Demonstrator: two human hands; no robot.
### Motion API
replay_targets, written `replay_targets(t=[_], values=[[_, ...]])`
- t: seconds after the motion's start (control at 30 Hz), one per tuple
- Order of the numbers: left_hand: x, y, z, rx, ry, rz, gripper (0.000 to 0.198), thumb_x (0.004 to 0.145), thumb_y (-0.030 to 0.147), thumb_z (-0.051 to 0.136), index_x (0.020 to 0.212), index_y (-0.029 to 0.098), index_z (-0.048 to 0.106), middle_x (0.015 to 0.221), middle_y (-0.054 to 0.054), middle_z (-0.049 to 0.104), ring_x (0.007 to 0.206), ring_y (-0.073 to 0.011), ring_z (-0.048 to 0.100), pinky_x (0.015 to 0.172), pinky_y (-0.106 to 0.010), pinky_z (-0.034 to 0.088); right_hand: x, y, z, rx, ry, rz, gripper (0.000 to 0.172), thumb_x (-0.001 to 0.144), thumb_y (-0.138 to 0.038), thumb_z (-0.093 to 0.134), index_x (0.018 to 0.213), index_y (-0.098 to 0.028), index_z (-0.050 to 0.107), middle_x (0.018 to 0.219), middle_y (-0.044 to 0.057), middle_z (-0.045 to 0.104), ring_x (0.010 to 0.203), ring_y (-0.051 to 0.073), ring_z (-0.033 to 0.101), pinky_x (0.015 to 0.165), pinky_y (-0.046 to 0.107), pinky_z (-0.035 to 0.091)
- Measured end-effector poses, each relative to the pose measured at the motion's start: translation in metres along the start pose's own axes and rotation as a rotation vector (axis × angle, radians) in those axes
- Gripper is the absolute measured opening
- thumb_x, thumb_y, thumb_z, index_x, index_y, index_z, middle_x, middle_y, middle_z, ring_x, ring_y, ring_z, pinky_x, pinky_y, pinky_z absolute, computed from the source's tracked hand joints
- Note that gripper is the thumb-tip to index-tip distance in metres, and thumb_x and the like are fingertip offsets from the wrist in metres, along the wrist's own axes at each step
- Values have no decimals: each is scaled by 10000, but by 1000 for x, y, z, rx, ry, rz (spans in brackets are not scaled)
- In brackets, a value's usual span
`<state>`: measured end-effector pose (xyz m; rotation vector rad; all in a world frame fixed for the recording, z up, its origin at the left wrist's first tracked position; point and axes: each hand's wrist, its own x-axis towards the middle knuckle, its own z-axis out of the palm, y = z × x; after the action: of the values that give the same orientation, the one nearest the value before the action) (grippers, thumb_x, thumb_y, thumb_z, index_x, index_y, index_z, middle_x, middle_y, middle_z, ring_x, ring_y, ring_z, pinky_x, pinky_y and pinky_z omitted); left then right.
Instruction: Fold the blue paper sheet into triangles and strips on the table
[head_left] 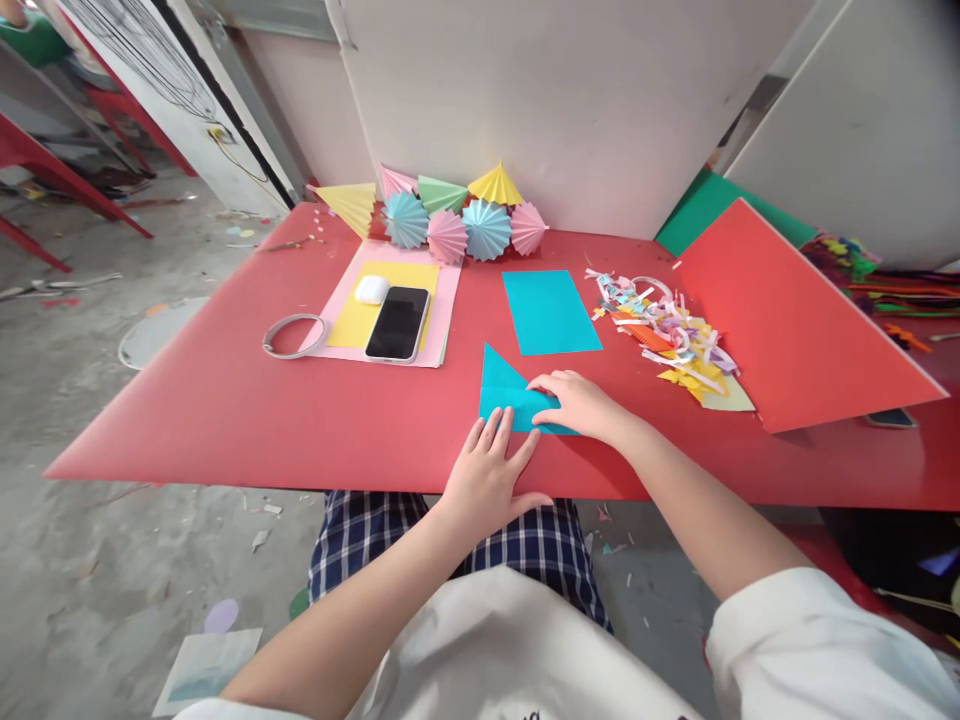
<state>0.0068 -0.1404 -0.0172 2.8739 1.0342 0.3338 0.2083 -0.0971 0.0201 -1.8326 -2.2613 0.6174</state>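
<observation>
Head view: left hand [484, 472], spread flat, and right hand [581, 405], curled, grip unclear, partly hide the folded paper [501, 382].

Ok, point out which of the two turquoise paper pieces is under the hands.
The turquoise paper triangle, nearer the front edge of the red table, with the left hand and right hand on it. The turquoise rectangle lies farther back, untouched.

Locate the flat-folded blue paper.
In the head view's middle, the flat-folded paper lies partly under the left hand and right hand, nearer the camera than the blue sheet.
</observation>
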Motion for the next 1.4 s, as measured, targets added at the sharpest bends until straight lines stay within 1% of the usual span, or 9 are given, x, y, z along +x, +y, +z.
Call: replay_targets(t=[0.13, 0.23, 0.3, 0.43, 0.57, 0.77, 1.03, 1.23, 1.4], values=[[2, 4, 1, 5, -15, 25, 870, 748, 758, 233, 1353, 142, 348, 1441, -170, 248, 1335, -344, 165, 1061, -511, 166, 9, 2, 3, 4, 31, -74, 191, 760, -334, 596, 881, -186, 603, 927, 67, 621, 908, 211, 539, 759, 307, 411], [4, 5, 2, -5, -48, 82, 931, 752, 762, 170, 1362, 72, 310, 1449, -156, 232, 1344, -313, 152, 1079, -489, 135, 16, 3, 5, 58, 14, -89, 124, 772, -297, 578, 808, -181, 606, 863, 47, 638, 818, 177, 568, 707, 270, 400], [5, 6, 2, -17, -68, 101, 941, 745, 768, 156, 1376, 82, 282, 1456, -149, 215, 1345, -312, 150, 1077, -486, 137, 19, 4, 6, 76, 10, -79, 106, 760, -280, 588, 784, -178, 608, 847, 43, 646, 808, 174, 576, 698, 261, 393], [6, 5, 1, -31, -93, 106, 933, 735, 778, 154, 1390, 123, 260, 1458, -147, 210, 1339, -329, 160, 1063, -503, 143, 21, 7, 8, 95, 0, -73, 111, 752, -283, 585, 766, -177, 615, 833, 42, 653, 793, 170, 579, 679, 252, 386], [7, 6, 2, -29, -95, 98, 927, 743, 771, 151, 1390, 116, 261, 1456, -150, 215, 1338, -328, 160, 1063, -500, 142, 23, 7, 7, 106, -13, -60, 111, 749, -284, 583, 753, -179, 620, 818, 39, 656, 777, 166, 578, 661, 246, 380], [8, 8, 3, -26, -99, 83, 928, 747, 767, 147, 1391, 108, 259, 1458, -151, 208, 1338, -333, 155, 1062, -505, 148, 25, 6, 4, 101, -46, -70, 110, 735, -259, 597, 663, -175, 599, 747, 26, 648, 737, 159, 568, 640, 240, 366], [8, 7, 3, -22, -102, 92, 889, 754, 761, 178, 1401, 155, 243, 1463, -147, 195, 1343, -332, 142, 1064, -509, 132, 26, 4, 0, 59, -93, -52, 113, 738, -290, 584, 709, -181, 581, 775, 26, 636, 734, 151, 541, 599, 233, 331], [8, 7, 2, -27, -93, 89, 872, 755, 756, 225, 1398, 168, 249, 1465, -143, 193, 1336, -342, 163, 1058, -509, 151, 25, 9, -11, -40, -170, -98, 274, 716, -383, 599, 569, -190, 471, 598, -14, 518, 580, 122, 440, 517, 243, 264], [8, 9, 2, -15, -81, 84, 856, 767, 740, 248, 1394, 157, 257, 1458, -150, 214, 1332, -344, 171, 1056, -513, 148, 25, 6, -13, -72, -188, -86, 276, 728, -350, 595, 548, -183, 470, 584, -10, 512, 597, 124, 444, 524, 250, 249]])
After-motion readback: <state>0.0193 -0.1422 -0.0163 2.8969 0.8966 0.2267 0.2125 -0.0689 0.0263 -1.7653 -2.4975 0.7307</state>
